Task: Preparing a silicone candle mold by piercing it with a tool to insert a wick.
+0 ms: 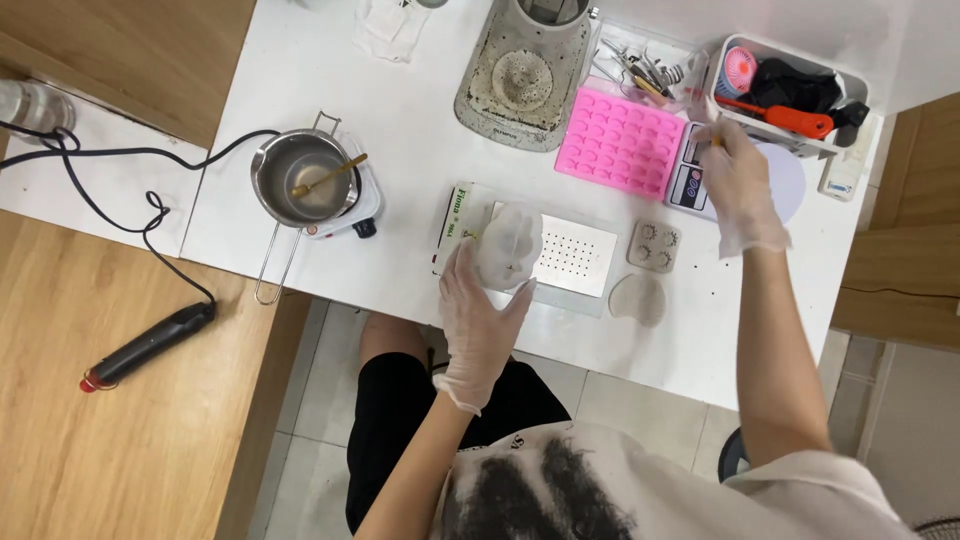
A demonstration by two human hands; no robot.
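Note:
My left hand (478, 318), in a thin clear glove, grips a frosted white plastic cup (508, 245) held over a white perforated plate (575, 255) near the table's front edge. My gloved right hand (742, 185) reaches to the far right and rests on a small digital scale (690, 175) with a round white platform (787, 180). Its fingers pinch something thin that I cannot make out. A pink silicone mould (620, 142) with many small cavities lies just left of the scale.
A metal melting pot (300, 178) with a wooden stirrer sits on a small hotplate at the left. A dirty grey appliance base (520, 85), a tool tray (645, 65) and a white bin (790, 95) line the back. Two small grey moulds (655, 245) lie by the plate. A heat tool (150, 345) lies on the wooden floor.

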